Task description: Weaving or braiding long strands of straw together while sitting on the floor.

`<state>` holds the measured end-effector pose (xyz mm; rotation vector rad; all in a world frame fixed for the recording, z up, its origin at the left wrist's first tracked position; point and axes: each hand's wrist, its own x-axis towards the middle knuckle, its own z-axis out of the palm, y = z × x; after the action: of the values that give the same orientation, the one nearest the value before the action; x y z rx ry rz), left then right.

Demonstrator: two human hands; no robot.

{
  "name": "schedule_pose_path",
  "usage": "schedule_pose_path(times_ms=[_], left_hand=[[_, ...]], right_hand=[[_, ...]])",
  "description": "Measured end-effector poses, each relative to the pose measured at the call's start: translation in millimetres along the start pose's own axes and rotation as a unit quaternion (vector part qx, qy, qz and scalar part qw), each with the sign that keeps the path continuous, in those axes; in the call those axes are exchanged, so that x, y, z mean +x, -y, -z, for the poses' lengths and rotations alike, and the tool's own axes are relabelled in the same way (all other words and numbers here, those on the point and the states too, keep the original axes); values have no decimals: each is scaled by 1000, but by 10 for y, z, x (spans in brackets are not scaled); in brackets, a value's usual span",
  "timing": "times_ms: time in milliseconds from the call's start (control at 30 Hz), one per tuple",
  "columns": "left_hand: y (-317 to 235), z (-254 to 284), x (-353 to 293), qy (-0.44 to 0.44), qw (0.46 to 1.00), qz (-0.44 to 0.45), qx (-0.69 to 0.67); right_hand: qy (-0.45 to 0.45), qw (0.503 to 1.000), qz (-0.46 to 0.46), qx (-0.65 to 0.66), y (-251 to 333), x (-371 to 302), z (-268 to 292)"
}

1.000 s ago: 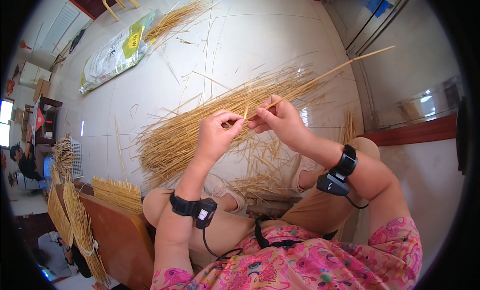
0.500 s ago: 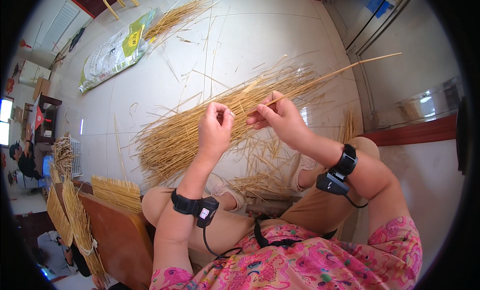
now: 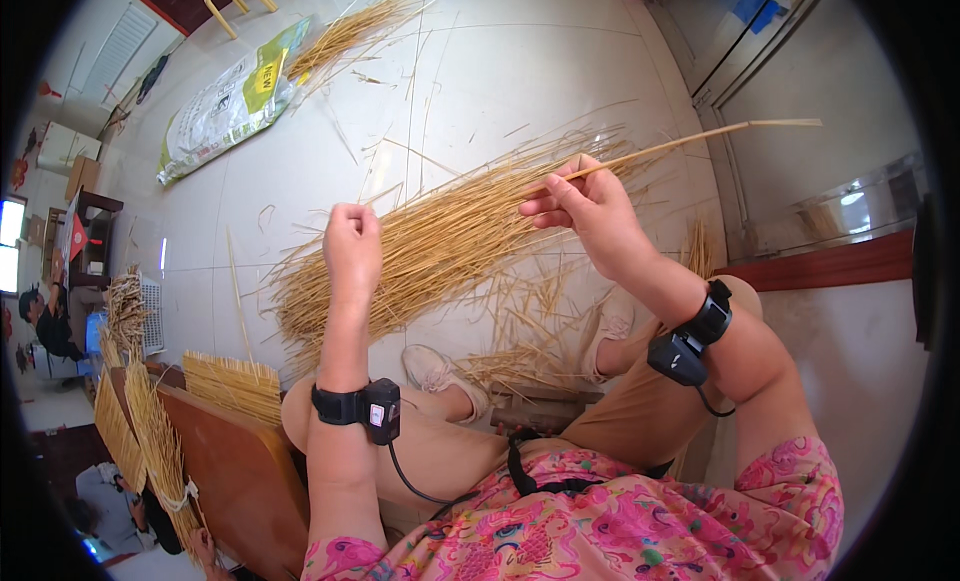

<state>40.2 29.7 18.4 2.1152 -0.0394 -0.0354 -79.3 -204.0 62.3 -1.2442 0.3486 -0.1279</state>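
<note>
Lighting, as I view it remotely: bright, fairly even. Window point(image 3: 11, 221), far left of the left hand point(image 3: 352, 246): blown white. Glossy panel point(image 3: 850, 209), right of the right hand point(image 3: 595, 216): glare spots. Rim: fisheye bending, black vignette.

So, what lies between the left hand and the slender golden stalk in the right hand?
In the head view, the long golden straw pile shows between left hand and stalk, lying on the pale tiled floor.

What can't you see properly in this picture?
From the head camera:
- Whether the left hand holds anything: its curled fingers hide that.
- The rest of the yellow stool: cut off by the upper edge.
- The near ends of the far straw: the bag covers them.
</note>
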Motion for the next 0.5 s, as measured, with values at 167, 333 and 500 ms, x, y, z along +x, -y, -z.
schedule_pose_path(times_ms=[167,333,500], left_hand=[[-234,-71,-202,229,970,-72,39],[-307,-305,-386,406,901,-89,-120],[-271,-341,-419,423,888,-10,-179]], right_hand=[[45,998,-37,-27,-19,-1,10],[70,993,-44,-80,-61,-80,-67],[75,992,-54,-83,-41,-75,-84]])
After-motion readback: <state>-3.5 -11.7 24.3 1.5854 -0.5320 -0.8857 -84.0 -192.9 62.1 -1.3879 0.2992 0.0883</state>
